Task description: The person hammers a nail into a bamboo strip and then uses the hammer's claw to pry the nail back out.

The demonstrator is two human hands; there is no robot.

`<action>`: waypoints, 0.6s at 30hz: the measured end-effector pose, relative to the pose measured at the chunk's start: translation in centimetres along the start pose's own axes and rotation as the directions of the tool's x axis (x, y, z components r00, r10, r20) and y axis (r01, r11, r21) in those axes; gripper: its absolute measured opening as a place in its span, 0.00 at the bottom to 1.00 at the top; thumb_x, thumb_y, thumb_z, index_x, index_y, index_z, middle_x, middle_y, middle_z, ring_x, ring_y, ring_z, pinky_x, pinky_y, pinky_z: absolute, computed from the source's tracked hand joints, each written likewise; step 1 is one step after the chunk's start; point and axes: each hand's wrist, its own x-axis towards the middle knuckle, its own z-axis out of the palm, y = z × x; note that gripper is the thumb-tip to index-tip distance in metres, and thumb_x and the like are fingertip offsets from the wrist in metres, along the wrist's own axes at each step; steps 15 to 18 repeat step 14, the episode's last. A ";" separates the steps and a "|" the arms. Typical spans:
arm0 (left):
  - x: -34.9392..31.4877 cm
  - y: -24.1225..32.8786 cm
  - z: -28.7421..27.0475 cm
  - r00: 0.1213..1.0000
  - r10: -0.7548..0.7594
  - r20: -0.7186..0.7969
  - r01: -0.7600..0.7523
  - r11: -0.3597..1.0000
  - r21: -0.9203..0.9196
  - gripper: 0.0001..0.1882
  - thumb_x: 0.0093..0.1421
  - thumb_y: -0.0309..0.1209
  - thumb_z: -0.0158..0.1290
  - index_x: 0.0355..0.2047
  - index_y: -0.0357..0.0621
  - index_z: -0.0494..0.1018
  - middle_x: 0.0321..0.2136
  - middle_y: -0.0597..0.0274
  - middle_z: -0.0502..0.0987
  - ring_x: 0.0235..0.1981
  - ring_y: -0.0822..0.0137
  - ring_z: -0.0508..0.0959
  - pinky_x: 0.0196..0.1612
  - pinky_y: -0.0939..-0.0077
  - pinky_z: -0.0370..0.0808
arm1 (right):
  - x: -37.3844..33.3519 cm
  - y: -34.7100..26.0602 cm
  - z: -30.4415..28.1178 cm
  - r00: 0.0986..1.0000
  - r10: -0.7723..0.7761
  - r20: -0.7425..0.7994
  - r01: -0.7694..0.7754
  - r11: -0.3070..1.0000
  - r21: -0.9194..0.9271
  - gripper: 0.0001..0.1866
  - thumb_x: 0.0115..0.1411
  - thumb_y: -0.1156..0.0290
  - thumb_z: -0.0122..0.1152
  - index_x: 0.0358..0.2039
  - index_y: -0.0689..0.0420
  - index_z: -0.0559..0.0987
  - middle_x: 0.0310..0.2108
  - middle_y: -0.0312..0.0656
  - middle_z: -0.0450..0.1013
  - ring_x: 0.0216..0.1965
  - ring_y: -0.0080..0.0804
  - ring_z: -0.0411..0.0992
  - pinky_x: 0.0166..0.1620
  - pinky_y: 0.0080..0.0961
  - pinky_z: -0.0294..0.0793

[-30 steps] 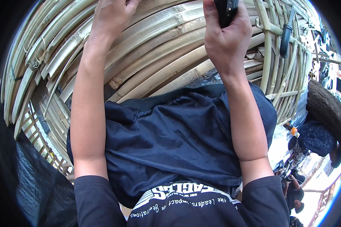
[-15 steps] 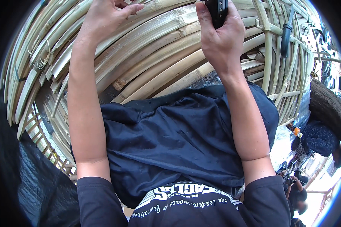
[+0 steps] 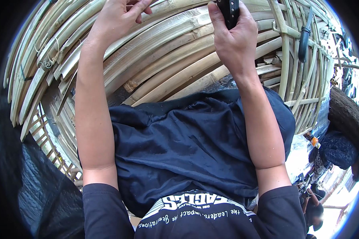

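Note:
Near the top edge, right of centre, my right hand [image 3: 237, 44] is wrapped round a black handle with pale rivets [image 3: 228, 12]. The top of that handle runs out of the picture, so whatever it belongs to is hidden. My left hand [image 3: 117, 18] is at the upper left, partly cut off by the top edge. Its fingers are loosely bent and a little apart, with nothing visible in them. Below both hands lie long split bamboo strips [image 3: 163, 47], side by side. A dark blue cloth [image 3: 179, 143] covers my lap.
A knife with a dark handle [image 3: 303, 46] is tucked into the woven bamboo frame [image 3: 285, 59] on the right. Dark sheeting [image 3: 48, 187] hangs at lower left beside a bamboo lattice [image 3: 48, 139]. A log [image 3: 347, 107] and another person [image 3: 315, 205] are at far right.
My left hand has moved slightly right and down, its fingers now more bent. My right hand keeps its grip on the black handle, hardly moving. The view has shifted a little.

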 end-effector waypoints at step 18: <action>-5.8 -2.4 1.2 0.984 0.164 -0.065 -0.151 0.975 0.161 0.14 0.64 0.34 0.63 0.49 0.46 0.84 0.45 0.53 0.86 0.46 0.66 0.84 0.53 0.72 0.76 | 0.2 1.5 0.1 0.998 -0.069 0.015 0.068 0.997 0.027 0.16 0.65 0.61 0.69 0.34 0.61 0.78 0.17 0.35 0.71 0.20 0.20 0.66 0.27 0.25 0.69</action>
